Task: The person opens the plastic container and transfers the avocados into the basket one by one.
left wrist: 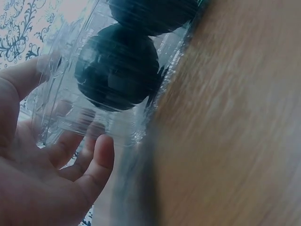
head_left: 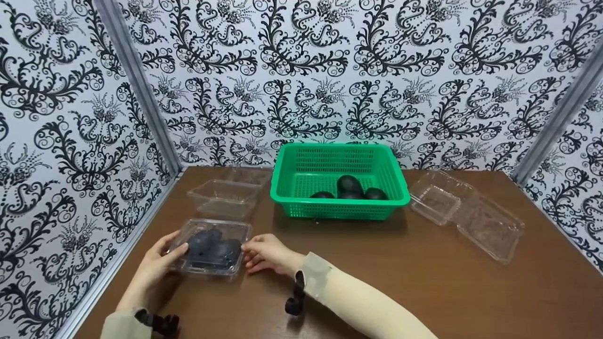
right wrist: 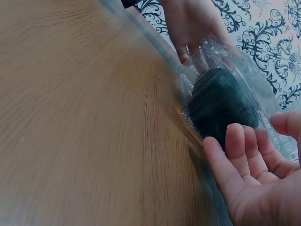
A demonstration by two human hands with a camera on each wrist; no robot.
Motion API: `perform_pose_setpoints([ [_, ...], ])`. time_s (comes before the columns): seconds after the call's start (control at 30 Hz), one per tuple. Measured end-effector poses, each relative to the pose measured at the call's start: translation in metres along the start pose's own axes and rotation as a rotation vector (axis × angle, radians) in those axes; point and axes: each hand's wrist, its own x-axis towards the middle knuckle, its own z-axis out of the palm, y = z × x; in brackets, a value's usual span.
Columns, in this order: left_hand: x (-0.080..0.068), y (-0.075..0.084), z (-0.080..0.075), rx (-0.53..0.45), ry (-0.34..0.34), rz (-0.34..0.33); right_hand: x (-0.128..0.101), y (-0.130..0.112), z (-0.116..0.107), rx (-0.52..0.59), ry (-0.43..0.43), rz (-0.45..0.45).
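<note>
Closed clear clamshell (head_left: 211,248) with dark avocados (head_left: 209,245) on table (head_left: 424,282), front-left. Left hand (head_left: 158,263) and right hand (head_left: 266,254) flank it, fingers relaxed, straight, touching sides. Green basket (head_left: 339,181) behind.

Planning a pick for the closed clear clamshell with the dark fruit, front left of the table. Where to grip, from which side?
Grip the closed clamshell at its two short sides, left and right, low near the rim. It lies flat on the table; the lid is thin and probably flexes. The left hand and right hand already flank those sides.
</note>
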Motion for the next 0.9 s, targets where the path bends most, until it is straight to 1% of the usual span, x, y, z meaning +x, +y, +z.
perform_pose_setpoints([
  [0.17, -0.005, 0.006, 0.012, 0.041, -0.009, 0.014, -0.013, 0.001, -0.013, 0.0, -0.003, -0.018],
  [0.23, -0.007, 0.008, 0.019, 0.059, -0.013, 0.025, -0.02, 0.003, -0.019, 0.008, -0.006, -0.025],
  [0.37, -0.012, 0.012, 0.037, 0.106, -0.009, 0.068, -0.035, 0.01, -0.034, 0.033, -0.008, -0.041],
  [0.5, -0.019, 0.017, 0.056, 0.155, -0.005, 0.117, -0.046, 0.015, -0.05, 0.044, 0.013, -0.053],
  [0.63, -0.026, 0.021, 0.077, 0.199, -0.021, 0.148, -0.058, 0.017, -0.071, 0.042, 0.035, -0.058],
  [0.9, -0.033, 0.037, 0.12, 0.259, -0.078, 0.18, -0.089, 0.013, -0.117, 0.047, 0.053, -0.087],
])
